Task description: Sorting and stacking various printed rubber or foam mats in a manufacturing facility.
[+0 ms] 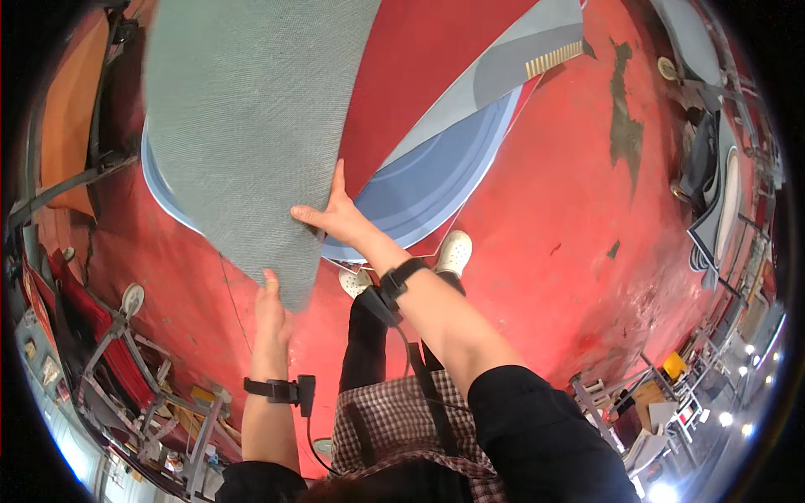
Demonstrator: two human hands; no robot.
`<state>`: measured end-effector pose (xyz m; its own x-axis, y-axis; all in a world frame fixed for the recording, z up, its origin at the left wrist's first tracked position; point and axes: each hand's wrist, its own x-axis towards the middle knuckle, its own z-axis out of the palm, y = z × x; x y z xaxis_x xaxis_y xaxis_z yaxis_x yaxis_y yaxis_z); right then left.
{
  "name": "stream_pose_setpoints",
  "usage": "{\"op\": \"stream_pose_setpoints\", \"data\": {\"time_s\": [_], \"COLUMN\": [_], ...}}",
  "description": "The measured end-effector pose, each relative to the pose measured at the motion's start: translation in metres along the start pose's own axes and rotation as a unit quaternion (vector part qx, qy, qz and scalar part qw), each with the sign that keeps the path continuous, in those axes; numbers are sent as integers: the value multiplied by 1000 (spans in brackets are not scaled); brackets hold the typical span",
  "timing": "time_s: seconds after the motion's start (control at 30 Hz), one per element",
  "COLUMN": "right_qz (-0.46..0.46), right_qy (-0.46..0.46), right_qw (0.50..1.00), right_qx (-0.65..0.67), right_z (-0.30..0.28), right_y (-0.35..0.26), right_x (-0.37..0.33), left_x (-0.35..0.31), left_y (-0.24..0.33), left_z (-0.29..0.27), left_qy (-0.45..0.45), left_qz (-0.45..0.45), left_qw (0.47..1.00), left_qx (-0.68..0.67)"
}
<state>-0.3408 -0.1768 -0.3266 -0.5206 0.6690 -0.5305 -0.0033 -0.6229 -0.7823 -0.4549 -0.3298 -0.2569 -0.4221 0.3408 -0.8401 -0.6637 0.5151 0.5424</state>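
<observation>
A large mat with a grey-green woven-looking face hangs in front of me, narrowing to a corner near my legs. My left hand grips its lower edge by that corner, thumb on the near face and the other fingers hidden. Higher up, my right hand is closed over the right edge, its thumb lying across the face and one finger stretched along the edge. Behind the mat, a blue rounded mat lies on the floor. Over it are a dark red piece and a grey patterned piece.
Red floor with worn dark patches surrounds the mats. Metal-framed carts stand at the lower left, beside an orange panel further up. More mats hang on a rack at the right. Cluttered shelving stands at the lower right.
</observation>
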Motion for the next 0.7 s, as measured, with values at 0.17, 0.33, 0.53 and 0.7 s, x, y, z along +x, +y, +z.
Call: {"op": "stream_pose_setpoints", "data": {"time_s": [0.17, 0.33, 0.53, 0.7], "right_qz": [-24, 23, 60, 135], "right_qy": [48, 47, -29, 116], "right_qw": [997, 983, 987, 983], "right_qx": [59, 174, 144, -46], "right_z": [20, 23, -79, -155], "right_y": [-18, -126, -311, -368], "right_x": [-5, -71, -245, -397], "left_x": [-21, -102, -182, -221], "left_y": [3, 31, 66, 96], "left_z": [-4, -45, -67, -42], "left_qy": [-101, 32, -29, -230], "left_qz": [-48, 27, 19, -33], "left_qw": [992, 997, 948, 945], "left_qx": [-65, -65, -316, -229]}}
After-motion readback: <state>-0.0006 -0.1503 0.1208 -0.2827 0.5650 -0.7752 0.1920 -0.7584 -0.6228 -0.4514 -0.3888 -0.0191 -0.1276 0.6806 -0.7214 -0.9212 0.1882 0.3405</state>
